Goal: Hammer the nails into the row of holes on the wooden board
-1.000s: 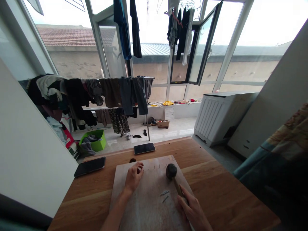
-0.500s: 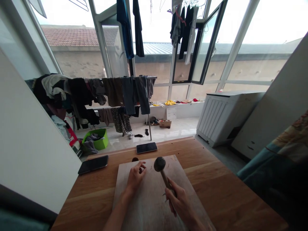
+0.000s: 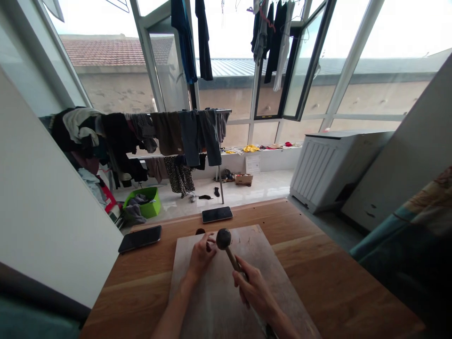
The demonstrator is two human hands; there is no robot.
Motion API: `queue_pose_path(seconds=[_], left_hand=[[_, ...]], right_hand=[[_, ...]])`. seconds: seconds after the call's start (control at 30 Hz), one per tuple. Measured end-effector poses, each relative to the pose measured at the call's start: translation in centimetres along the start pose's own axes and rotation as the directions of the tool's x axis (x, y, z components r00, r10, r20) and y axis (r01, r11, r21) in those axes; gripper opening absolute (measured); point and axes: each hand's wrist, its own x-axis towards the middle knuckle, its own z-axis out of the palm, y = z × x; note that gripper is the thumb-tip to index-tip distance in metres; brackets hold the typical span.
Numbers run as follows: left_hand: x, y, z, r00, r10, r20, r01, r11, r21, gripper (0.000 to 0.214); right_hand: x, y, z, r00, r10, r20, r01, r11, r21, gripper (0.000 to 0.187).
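Observation:
My right hand [image 3: 253,293] grips the wooden handle of a round-headed dark mallet [image 3: 228,248], and the head hangs over the pale wooden board [image 3: 212,287], close to my left hand [image 3: 202,256]. The fingers of my left hand are curled together near the board's far part, and anything between them is hidden. A small dark round object [image 3: 200,231] sits just beyond those fingers, at the board's far edge. The loose nails seen earlier are hidden behind my right hand.
The board lies on a wooden table [image 3: 328,263]. Past it lie a phone [image 3: 217,214] and another phone [image 3: 140,238]. Beyond the table edge are a green basket of clothes [image 3: 141,202], a clothes rack [image 3: 187,134] and a white cabinet [image 3: 328,169].
The mallet has swung left and toward the far end of the board, its head now close to my left hand. My right hand moved left with it, covering the loose nails.

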Motion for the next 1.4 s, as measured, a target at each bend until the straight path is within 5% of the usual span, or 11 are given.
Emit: queue_pose_path(seconds=[0.1,0.2,0.33,0.47,0.6,0.77,0.9,1.0,1.17,1.4], left_hand=[[-0.8,1.2,-0.2,0.998,0.045,-0.049,-0.039,0.993,0.113,0.026],[-2.1,4.0,0.0,0.981,0.163,0.109,-0.182,0.963,0.197,0.011],[-3.4,8.2,1.6,0.826,0.248,0.506,-0.408,0.883,0.232,0.017],[-3.7,10.2,4.0,0.748,0.2,0.632,-0.477,0.825,0.303,0.032],[-3.9,10.3,4.6,0.758,0.132,0.639,-0.461,0.801,0.381,0.033],[-3.6,8.9,2.1,0.792,0.114,0.6,-0.37,0.871,0.322,0.021],[-2.1,6.1,-0.8,0.938,0.134,0.32,-0.184,0.974,0.131,0.017],[-1.0,3.6,-2.2,0.99,0.059,0.132,-0.068,0.996,0.064,0.01],[-0.4,1.5,-2.9,0.998,-0.011,0.055,-0.004,0.965,0.261,0.013],[-0.1,2.1,-3.0,0.991,-0.056,0.122,-0.006,0.89,0.456,0.015]], right_hand=[[-1.9,1.0,-2.8,0.995,0.056,-0.077,-0.058,0.998,-0.029,0.059],[-3.6,2.6,-5.9,0.985,0.052,-0.162,-0.08,0.982,-0.169,0.06],[-4.4,4.2,-7.9,0.968,0.004,-0.253,-0.077,0.957,-0.28,0.061],[-4.3,4.7,-7.7,0.976,-0.031,-0.214,-0.033,0.956,-0.291,0.059],[-4.2,5.4,-7.7,0.973,-0.013,-0.232,-0.054,0.958,-0.28,0.059],[-4.2,5.7,-7.9,0.975,-0.004,-0.221,-0.06,0.957,-0.282,0.06],[-4.2,5.7,-7.8,0.972,-0.016,-0.234,-0.056,0.953,-0.297,0.06],[-4.2,5.8,-7.7,0.963,-0.029,-0.266,-0.055,0.951,-0.304,0.059],[-4.3,5.2,-7.5,0.964,0.028,-0.263,-0.101,0.959,-0.267,0.058],[-4.4,4.5,-7.4,0.965,0.028,-0.26,-0.096,0.962,-0.256,0.059]])
